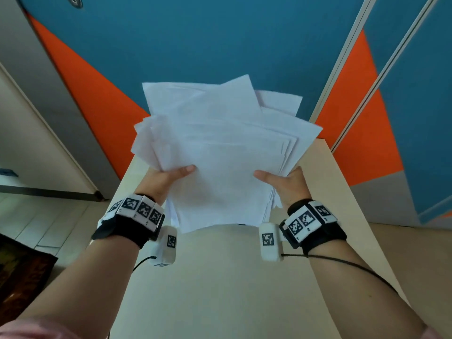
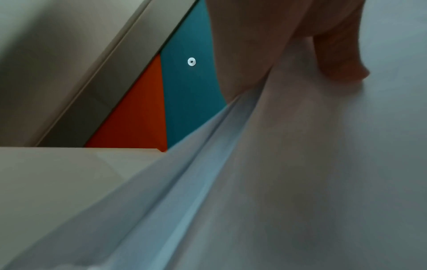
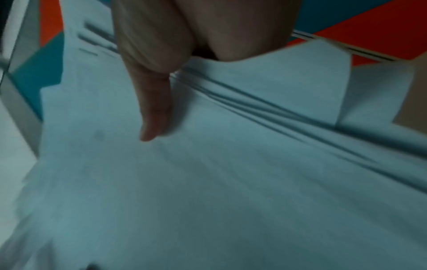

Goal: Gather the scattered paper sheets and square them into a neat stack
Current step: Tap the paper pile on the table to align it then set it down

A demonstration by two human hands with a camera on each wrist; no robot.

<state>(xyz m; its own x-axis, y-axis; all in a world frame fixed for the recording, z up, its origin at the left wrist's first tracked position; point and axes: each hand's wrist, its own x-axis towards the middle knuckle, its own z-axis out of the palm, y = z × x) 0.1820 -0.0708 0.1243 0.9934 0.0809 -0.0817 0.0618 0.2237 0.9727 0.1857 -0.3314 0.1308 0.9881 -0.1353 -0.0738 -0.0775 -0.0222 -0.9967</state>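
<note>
Currently, bundle: the paper sheets (image 1: 220, 152) are held off the table (image 1: 220, 277), gathered but fanned, with corners sticking out toward 11, 12 and 2 o'clock in the head view.

Left grip: the left hand (image 1: 168, 178) is clamped on the bundle's left edge, at about 8 o'clock of the sheets; the thumb (image 2: 339, 54) is laid on the top sheet, and the other fingers are hidden beneath.

Right grip: the right hand (image 1: 283, 183) is clamped on the right edge, at about 4 o'clock; the thumb (image 3: 154, 109) is pressed flat on top, and several staggered sheet edges are seen running away from it in the right wrist view.

Long axis: the bundle is run from 6 toward 12 o'clock, away from the body, tilted up at its far end; most of its length lies beyond both grips.

Nearer hand: neither is judged nearer; the two grips are set almost level, opposite each other across the short axis.

Near edge: the 6 o'clock edge hangs between the wrists, just above the table; whether it touches cannot be told.

Misalignment: the worst spread is judged to be at the far end and the right side.

Next move, as a judgement: the bundle is likely to be stood on an edge and tapped on the table, with both grips loosened enough for the sheets to slide level.

Risk: loose far sheets may slip out if the grips are slackened too much.
</note>
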